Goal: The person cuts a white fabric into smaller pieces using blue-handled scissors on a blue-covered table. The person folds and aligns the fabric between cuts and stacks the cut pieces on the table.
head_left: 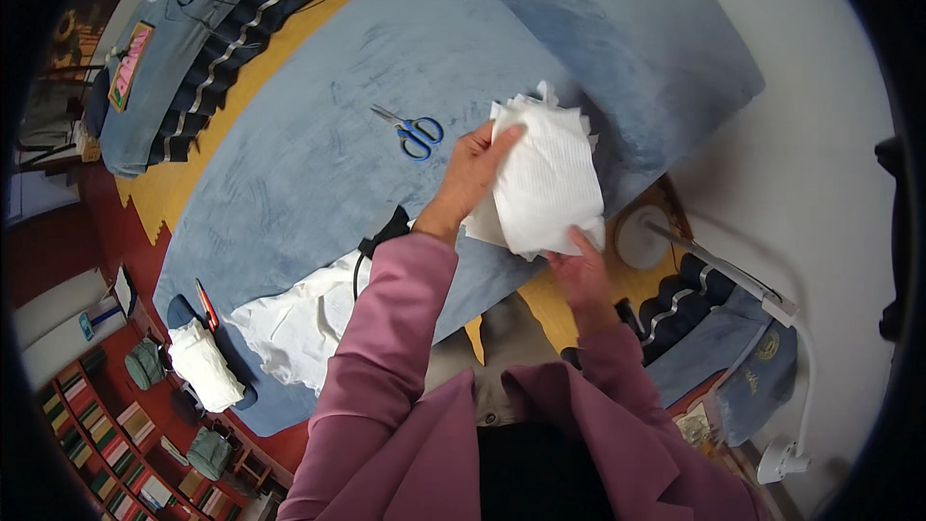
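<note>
A stack of white ribbed cloth pieces (545, 178) is held up over the right part of the blue-covered table (318, 174). My left hand (473, 174) grips its left edge, thumb on top and fingers underneath. At the lower right corner, my right hand (583, 275) pinches the stack from below. Its fingers are partly hidden by the cloth. Scissors with blue handles (415, 135) lie left of the stack, blades pointing to the upper left. A crumpled white cloth (304, 318) spreads by my left forearm, partly covered by the sleeve.
At the table's left end lie a folded cream cloth (204, 367) and a red-and-black cutter-like tool (206, 305). A black strap (386, 229) sits beside my left wrist. A white lamp (752, 289) stands at right near the wall. Bookshelves (125, 434) fill the lower left.
</note>
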The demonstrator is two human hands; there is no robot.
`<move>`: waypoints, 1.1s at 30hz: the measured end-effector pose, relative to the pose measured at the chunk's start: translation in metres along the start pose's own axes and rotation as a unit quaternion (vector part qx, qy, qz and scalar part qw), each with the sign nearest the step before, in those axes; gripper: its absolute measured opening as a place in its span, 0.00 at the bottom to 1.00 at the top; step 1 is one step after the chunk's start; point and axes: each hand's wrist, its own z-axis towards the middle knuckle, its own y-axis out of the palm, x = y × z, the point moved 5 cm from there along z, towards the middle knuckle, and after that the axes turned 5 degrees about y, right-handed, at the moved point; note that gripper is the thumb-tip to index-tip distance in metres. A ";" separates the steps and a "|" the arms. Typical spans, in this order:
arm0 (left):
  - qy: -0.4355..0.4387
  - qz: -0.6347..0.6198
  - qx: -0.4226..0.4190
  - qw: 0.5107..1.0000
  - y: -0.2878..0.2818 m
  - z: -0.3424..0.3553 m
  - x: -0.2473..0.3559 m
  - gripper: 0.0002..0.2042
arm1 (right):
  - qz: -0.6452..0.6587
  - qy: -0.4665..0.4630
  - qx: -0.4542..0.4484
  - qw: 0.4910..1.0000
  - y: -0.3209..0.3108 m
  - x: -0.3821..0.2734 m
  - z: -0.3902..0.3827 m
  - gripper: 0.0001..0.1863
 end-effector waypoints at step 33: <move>-0.093 0.501 0.681 0.526 -0.247 -0.422 -0.155 0.22 | -0.811 -0.369 -0.309 0.332 0.131 0.119 0.034 0.36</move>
